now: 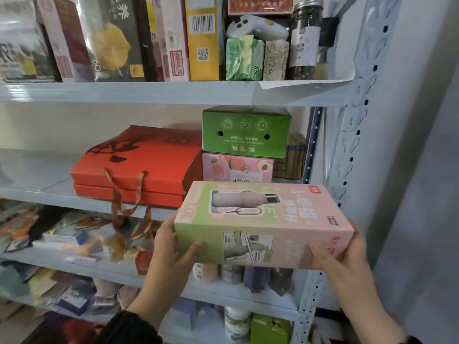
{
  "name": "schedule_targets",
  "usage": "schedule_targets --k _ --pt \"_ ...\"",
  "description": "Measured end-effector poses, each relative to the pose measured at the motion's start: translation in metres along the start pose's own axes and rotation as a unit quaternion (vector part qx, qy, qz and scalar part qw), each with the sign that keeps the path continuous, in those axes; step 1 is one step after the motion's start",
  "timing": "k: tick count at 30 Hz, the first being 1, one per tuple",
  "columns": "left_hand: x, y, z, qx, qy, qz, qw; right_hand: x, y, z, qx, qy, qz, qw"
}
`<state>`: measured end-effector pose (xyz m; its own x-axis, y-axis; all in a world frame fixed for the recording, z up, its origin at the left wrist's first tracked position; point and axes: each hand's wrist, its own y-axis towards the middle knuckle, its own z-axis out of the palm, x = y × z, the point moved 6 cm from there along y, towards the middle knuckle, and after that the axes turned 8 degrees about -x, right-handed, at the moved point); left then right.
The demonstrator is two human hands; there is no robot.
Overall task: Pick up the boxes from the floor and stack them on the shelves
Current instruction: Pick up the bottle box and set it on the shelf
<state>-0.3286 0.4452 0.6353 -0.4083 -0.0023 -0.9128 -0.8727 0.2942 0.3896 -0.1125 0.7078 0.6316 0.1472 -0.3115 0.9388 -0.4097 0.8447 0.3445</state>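
Pink-and-green box [263,224], stiff printed cardboard, held level in the air before the front edge of the middle shelf [49,194], toward its right end. Gripped at both short ends: left hand [171,247] curled round the green end, right hand [340,252] round the pink end. Probably fairly light, with a bottle pictured on top. Smooth faces, likely slippery, so best supported from underneath. Behind it on that shelf, pink peach box [236,167] under green carton [246,131]; red gift box [139,165] to the left.

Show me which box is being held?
The pink-and-green cardboard box picturing a bottle; the left hand and right hand grip its ends, while the rest sit on pale metal shelves.
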Motion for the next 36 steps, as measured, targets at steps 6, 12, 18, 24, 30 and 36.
schedule_targets --k 6,12,18,24,30,36 --pt "0.021 0.082 0.027 0.047 0.157 0.067 0.984 -0.013 0.032 0.041 -0.049 -0.074 0.009 0.996" --pt "0.046 0.102 0.031 0.039 0.248 0.16 0.955 -0.02 0.039 0.069 -0.086 -0.102 0.004 0.991" --pt "0.047 0.086 0.052 0.015 0.384 0.382 0.84 -0.025 0.041 0.087 -0.096 -0.137 -0.006 0.986" --pt "0.05 0.087 0.075 0.111 0.454 0.353 0.81 -0.029 0.053 0.096 -0.072 -0.179 0.011 0.981" --pt "0.048 0.084 0.08 0.123 0.477 0.308 0.814 -0.029 0.055 0.089 -0.022 -0.184 0.018 0.982" --pt "0.048 0.039 0.097 0.151 0.464 0.285 0.825 -0.03 0.037 0.055 0.077 -0.317 -0.052 0.944"
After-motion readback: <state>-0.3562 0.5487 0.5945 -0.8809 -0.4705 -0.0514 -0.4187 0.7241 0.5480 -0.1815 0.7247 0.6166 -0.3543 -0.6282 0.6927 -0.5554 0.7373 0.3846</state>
